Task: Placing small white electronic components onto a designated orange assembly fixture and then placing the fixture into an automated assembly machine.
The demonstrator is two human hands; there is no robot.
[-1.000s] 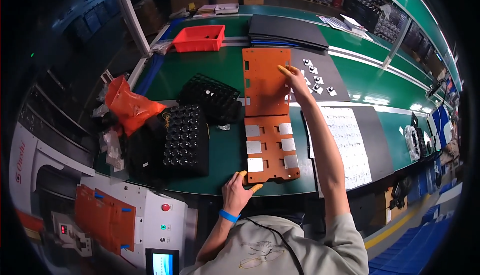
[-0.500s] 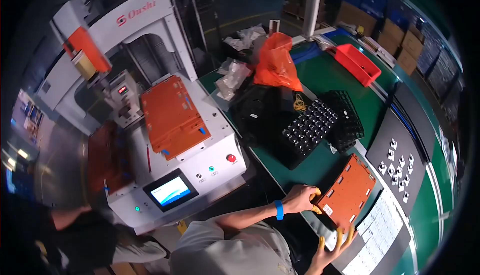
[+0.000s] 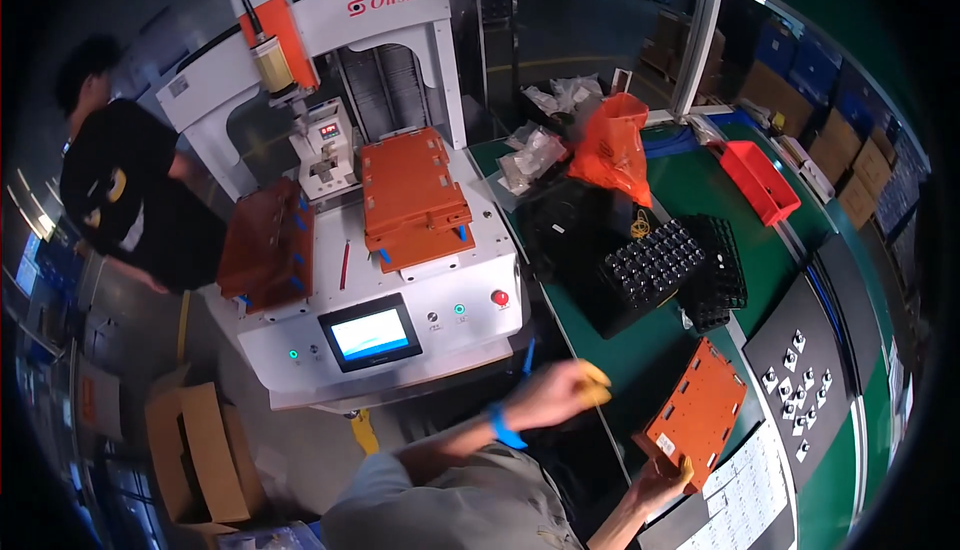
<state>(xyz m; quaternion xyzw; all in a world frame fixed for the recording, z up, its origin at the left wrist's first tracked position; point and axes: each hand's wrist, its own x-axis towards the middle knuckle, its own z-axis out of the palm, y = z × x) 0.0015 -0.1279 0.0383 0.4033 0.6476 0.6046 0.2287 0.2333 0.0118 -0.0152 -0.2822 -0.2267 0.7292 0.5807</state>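
Observation:
An orange rectangular fixture plate [image 3: 703, 400] with small slots and a white label is tilted above the right-hand bench. My right hand [image 3: 660, 482] grips its near lower edge, the thumb and fingers in yellow fingertip covers. To the left of the plate and apart from it, my left hand [image 3: 557, 396] is in the air, with a blue band on the wrist. Its yellow-tipped fingers are smeared by motion, and I see nothing in them. White printed sheets [image 3: 745, 495] lie beneath and beside the plate.
A white bench machine [image 3: 300, 340] stands left, carrying an orange fixture [image 3: 412, 190] and another orange fixture [image 3: 268, 250]. Black trays [image 3: 655, 265], an orange bag [image 3: 612, 150] and a red bin [image 3: 760, 182] occupy the green bench. Small parts [image 3: 797, 390] dot a grey mat. A person [image 3: 140, 180] stands far left.
My left hand has let go of the fixture plate and moved left. My right hand now holds the plate alone by its near edge. The view has swung left, showing more of the other person.

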